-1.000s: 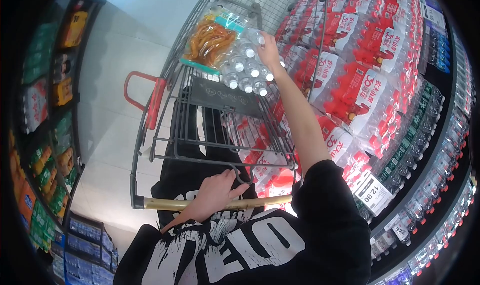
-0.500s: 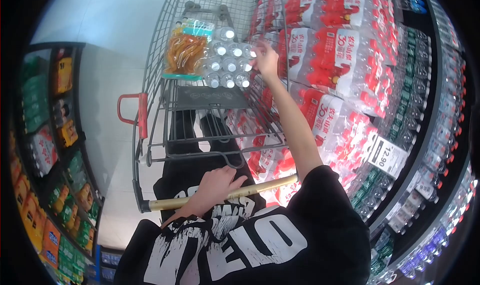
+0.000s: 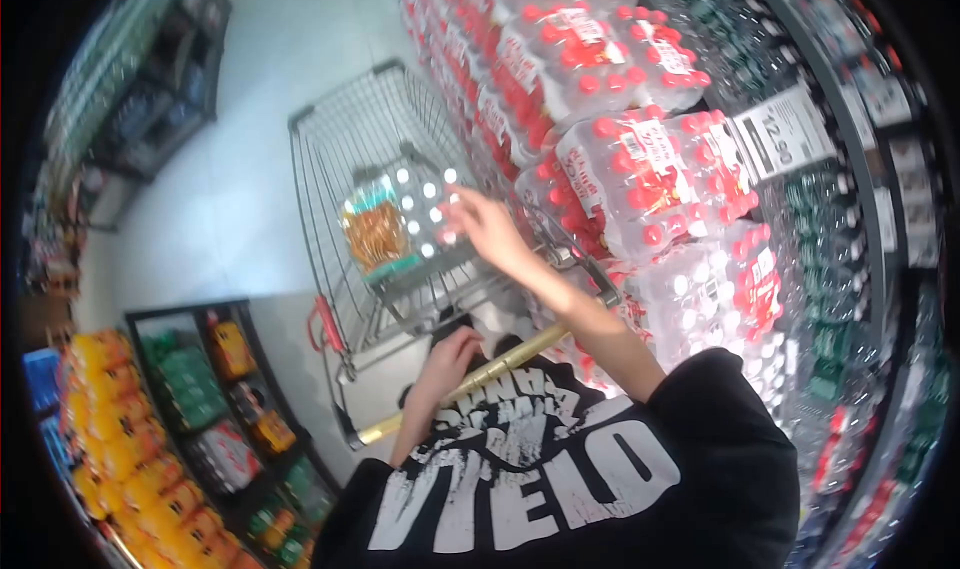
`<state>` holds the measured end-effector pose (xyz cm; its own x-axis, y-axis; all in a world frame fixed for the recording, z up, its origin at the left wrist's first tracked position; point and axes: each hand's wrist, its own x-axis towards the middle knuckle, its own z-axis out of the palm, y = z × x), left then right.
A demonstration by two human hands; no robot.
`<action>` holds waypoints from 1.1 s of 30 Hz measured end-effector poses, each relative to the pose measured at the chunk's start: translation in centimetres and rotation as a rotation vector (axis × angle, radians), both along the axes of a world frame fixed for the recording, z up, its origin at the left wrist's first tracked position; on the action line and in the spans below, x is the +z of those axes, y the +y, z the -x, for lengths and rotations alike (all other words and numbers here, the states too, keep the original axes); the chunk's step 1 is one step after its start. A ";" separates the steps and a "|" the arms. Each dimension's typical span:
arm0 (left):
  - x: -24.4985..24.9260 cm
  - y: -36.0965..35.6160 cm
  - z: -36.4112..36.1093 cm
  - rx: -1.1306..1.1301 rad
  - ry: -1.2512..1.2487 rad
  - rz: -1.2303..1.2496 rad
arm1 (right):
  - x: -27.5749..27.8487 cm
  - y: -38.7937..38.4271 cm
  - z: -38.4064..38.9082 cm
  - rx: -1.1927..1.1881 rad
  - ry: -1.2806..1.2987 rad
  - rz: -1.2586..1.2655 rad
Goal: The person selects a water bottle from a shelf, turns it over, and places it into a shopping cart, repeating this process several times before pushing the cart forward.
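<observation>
The fingers of our right hand are stretched out and loosely spread, grasping nothing. Their tips lie at the right edge of the pack of water bottles. The frame is blurred there, so we cannot tell whether they touch the wrap or sit just above it. The pack lies in the shopping cart, against the near end of the basket and towards its right side, white caps up. Just beside it on the left, touching or nearly so, lies a clear bag of orange snacks.

Our left hand is clenched around the cart handle, a gold-coloured bar, near its middle. Our right forearm crosses above the right end of that bar. A red flap hangs at the near left corner of the basket.

Close along the cart's right side stand the stacked packs of red-capped bottles, with a price tag reading 12.90 above them. Well apart, to the left and across the pale floor, a dark shelf holds yellow, green and orange packets.
</observation>
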<state>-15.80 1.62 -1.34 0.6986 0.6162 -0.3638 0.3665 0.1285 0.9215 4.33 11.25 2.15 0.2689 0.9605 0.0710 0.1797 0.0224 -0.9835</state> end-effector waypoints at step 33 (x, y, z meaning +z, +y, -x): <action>5.4 -8.6 -23.7 -0.575 -0.449 0.340 | 7.8 -36.4 -8.9 -1.200 0.659 -0.255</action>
